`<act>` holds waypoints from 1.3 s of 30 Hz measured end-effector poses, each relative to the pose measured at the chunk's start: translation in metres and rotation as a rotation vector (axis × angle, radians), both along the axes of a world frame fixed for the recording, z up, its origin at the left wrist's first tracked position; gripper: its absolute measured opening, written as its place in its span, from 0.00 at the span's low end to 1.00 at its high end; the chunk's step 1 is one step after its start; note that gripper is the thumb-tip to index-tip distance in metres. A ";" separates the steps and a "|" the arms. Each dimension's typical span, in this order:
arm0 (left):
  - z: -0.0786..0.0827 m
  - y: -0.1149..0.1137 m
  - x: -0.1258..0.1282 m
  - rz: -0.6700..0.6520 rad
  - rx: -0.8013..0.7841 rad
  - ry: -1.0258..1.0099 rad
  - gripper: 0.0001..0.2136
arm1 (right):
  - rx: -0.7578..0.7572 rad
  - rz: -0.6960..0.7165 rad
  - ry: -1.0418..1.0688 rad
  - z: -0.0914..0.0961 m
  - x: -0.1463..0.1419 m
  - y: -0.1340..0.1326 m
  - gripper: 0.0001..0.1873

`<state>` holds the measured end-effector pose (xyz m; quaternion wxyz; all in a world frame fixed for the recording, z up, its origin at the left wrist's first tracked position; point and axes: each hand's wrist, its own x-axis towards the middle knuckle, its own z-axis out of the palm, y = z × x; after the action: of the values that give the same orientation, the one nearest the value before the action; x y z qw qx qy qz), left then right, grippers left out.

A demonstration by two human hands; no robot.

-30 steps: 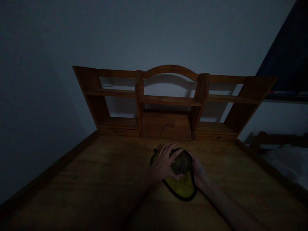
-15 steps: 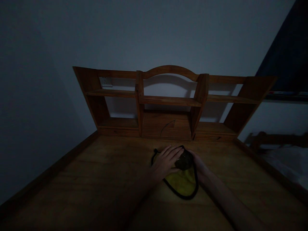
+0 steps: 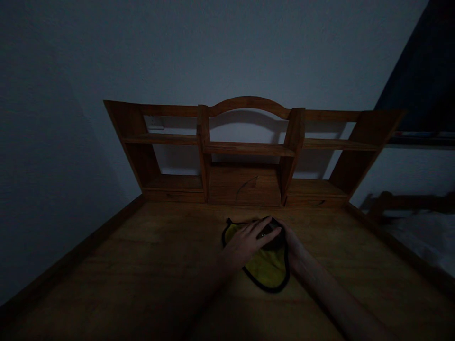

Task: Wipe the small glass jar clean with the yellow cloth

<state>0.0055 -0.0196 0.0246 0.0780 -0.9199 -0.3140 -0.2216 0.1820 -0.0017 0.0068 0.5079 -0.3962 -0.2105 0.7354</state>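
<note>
1. Wall (image 3: 227, 47): pale, dim; behind all.
2. Bench (image 3: 159, 255): wood, w/ raised side edges.
3. Shelf unit (image 3: 249, 149): wood, at bench's far edge; 3 sections, arched top ctr.; drawer fronts at base L & R.
4. Dark panel (image 3: 419, 80): upper R; details n/c.
5. Pale fabric (image 3: 419, 237): far R, beyond bench edge.
6. Cloth (image 3: 268, 272): yellow-grn., blk. edging; on bench nr. ctr., under & around item 9.
7. L. hand (image 3: 243, 244): fingers spread over top of item 9, touching; grip part-spread, can't tell if clasping.
8. R. hand (image 3: 293, 246): at R side of cloth & item 9; fingers mostly hidden, can't tell if grip is wide or narrow.
9. Round obj. (image 3: 275, 241): dk., w/ small glints; betw. hands, agst. cloth, upper pt.
10. Wall outlet (image 3: 155, 124): wht., behind unit's L section.
</note>
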 end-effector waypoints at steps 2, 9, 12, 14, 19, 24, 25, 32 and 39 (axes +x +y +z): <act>-0.001 0.000 0.002 -0.015 -0.081 -0.051 0.38 | -0.003 0.007 0.014 -0.004 0.000 0.001 0.11; -0.006 -0.002 0.006 -0.031 -0.186 -0.225 0.33 | 0.025 -0.055 0.005 -0.008 -0.004 -0.001 0.10; -0.006 -0.004 0.006 -0.038 -0.160 -0.228 0.32 | 0.003 -0.005 0.031 -0.002 -0.004 -0.002 0.12; -0.005 -0.005 0.006 -0.050 -0.138 -0.213 0.33 | -0.016 0.038 0.047 0.003 -0.004 -0.004 0.14; -0.004 -0.003 0.003 -0.082 -0.146 -0.120 0.35 | -0.042 0.059 0.085 0.003 -0.001 -0.005 0.17; -0.001 0.002 0.000 -0.152 -0.155 -0.094 0.32 | -0.081 0.049 0.069 -0.002 0.000 -0.002 0.16; 0.000 0.003 0.000 -0.171 -0.151 -0.108 0.31 | -0.066 0.024 0.062 -0.002 -0.001 -0.002 0.15; -0.008 0.004 0.002 -0.044 -0.231 -0.336 0.34 | 0.021 -0.093 0.025 0.002 -0.010 -0.006 0.11; -0.022 0.008 0.005 0.076 -0.254 -0.486 0.39 | 0.089 -0.133 0.066 0.003 -0.013 -0.007 0.10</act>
<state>0.0100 -0.0111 0.0025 -0.1071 -0.8298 -0.3831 -0.3915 0.1692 -0.0084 0.0097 0.5796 -0.3619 -0.1995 0.7024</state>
